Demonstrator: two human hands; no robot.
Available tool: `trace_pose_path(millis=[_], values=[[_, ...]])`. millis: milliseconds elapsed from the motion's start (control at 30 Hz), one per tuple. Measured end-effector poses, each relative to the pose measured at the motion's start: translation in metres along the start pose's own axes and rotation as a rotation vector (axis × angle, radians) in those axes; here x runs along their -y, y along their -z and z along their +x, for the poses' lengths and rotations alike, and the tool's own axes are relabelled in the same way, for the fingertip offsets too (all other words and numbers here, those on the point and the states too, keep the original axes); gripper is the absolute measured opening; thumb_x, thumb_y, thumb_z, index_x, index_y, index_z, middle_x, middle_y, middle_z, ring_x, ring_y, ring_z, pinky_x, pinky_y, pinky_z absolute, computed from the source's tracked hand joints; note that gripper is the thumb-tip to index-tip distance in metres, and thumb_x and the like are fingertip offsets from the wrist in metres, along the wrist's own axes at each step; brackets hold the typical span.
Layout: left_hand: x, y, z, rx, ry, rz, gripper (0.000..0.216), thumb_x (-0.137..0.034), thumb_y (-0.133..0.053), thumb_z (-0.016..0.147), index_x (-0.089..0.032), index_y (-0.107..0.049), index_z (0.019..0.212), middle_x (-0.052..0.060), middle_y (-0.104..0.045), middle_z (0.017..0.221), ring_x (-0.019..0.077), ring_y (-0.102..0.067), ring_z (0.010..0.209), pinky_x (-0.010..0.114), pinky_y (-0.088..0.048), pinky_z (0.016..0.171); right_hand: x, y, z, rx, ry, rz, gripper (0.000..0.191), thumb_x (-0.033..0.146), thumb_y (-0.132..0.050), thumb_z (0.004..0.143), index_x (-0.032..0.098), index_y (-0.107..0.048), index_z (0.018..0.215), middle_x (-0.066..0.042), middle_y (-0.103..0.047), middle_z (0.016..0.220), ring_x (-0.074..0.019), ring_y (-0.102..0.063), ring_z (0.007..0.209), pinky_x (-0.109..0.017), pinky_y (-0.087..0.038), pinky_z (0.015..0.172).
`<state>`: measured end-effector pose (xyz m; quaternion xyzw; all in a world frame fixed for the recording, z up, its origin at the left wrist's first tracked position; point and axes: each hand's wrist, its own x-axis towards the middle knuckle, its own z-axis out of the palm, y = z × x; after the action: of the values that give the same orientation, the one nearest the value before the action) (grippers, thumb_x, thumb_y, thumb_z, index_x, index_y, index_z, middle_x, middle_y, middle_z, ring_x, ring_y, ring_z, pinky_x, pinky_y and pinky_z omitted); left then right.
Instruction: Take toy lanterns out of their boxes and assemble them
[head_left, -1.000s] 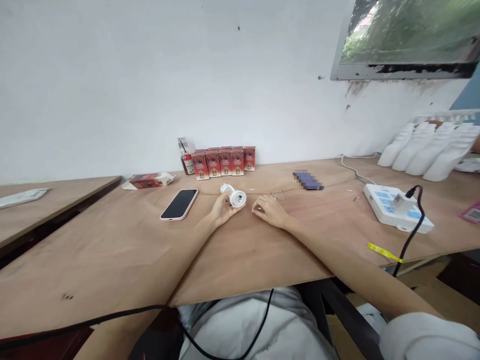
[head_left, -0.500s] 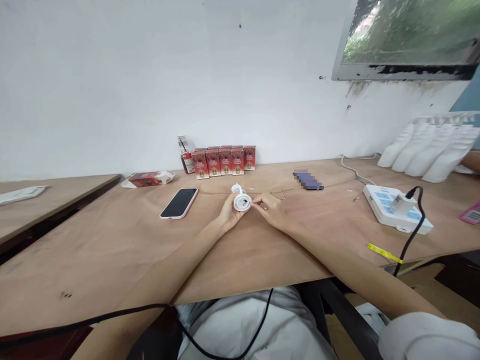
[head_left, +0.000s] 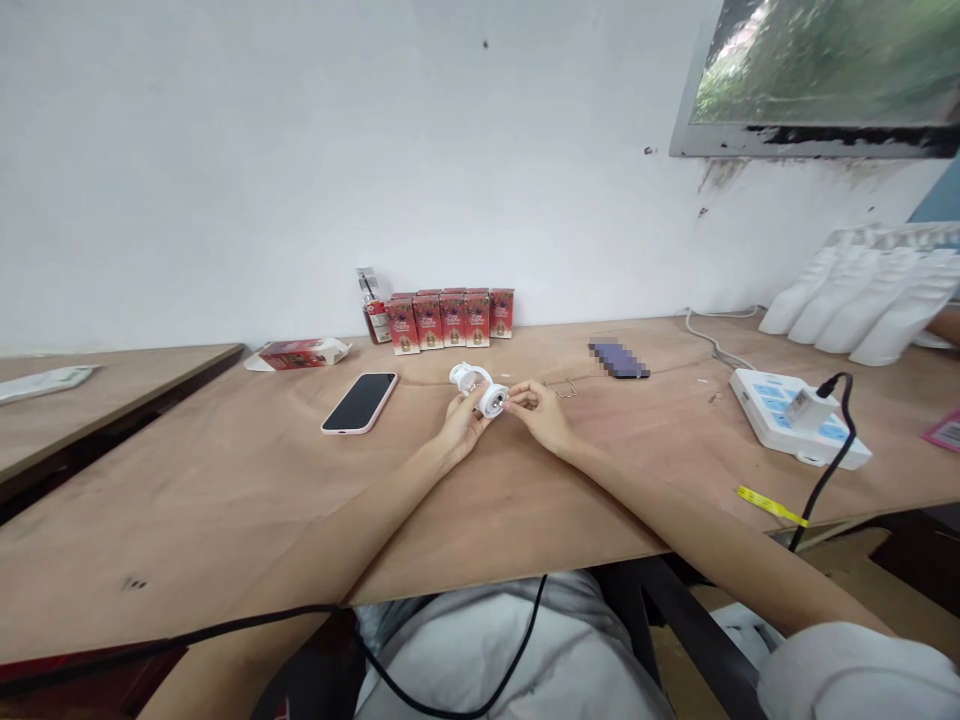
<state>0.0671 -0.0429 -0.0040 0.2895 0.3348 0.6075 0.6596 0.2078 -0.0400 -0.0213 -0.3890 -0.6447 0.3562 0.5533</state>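
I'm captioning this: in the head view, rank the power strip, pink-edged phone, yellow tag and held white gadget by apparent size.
Power strip
Pink-edged phone
Yellow tag and white gadget: unsure; tag looks longer, gadget broader and partly covered by the left hand.

The left hand (head_left: 461, 432) and the right hand (head_left: 546, 418) are both bare, with slender fingers, and the slim forearms (head_left: 675, 510) are uncovered too. A loose white sleeve (head_left: 847, 672), rounded and softly folded, covers the upper part of the right arm, while a pale grey-white garment (head_left: 450, 655) with creases covers the lap. A thin black cable (head_left: 247, 620) crosses the left forearm and loops over that cloth.
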Motion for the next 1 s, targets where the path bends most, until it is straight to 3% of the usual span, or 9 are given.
trace_pose_path(millis=[433,633,1000], values=[[0.0,-0.002,-0.004,0.058,-0.018,0.072,0.007,-0.009,-0.063,0.077,-0.012,-0.058,0.083,0.005,-0.068,0.078,0.0126,-0.064,0.07,0.026,-0.053,0.074,0.002,-0.006,-0.002,-0.05,-0.198,0.138,0.039,0.041,-0.077,0.053,0.02,-0.049,0.07,0.005,-0.059,0.057,-0.0123,-0.057,0.056,-0.026,-0.041,0.061],[0.001,-0.002,-0.002,0.065,-0.014,0.096,0.009,-0.011,-0.066,0.076,-0.012,-0.058,0.08,0.005,-0.067,0.076,0.012,-0.063,0.067,0.027,-0.053,0.073,0.001,-0.006,-0.001,-0.053,-0.204,0.207,0.043,0.043,-0.079,0.049,0.021,-0.048,0.069,0.006,-0.059,0.054,-0.012,-0.057,0.054,-0.027,-0.043,0.06],[-0.004,-0.002,0.001,0.014,0.074,0.065,0.015,-0.025,-0.06,0.084,-0.01,-0.061,0.082,0.006,-0.065,0.074,0.0127,-0.062,0.065,0.031,-0.057,0.075,0.004,-0.017,-0.002,-0.043,-0.177,0.19,0.035,0.047,-0.068,0.064,0.022,-0.046,0.072,0.005,-0.059,0.053,-0.0098,-0.053,0.046,-0.023,-0.041,0.049]])
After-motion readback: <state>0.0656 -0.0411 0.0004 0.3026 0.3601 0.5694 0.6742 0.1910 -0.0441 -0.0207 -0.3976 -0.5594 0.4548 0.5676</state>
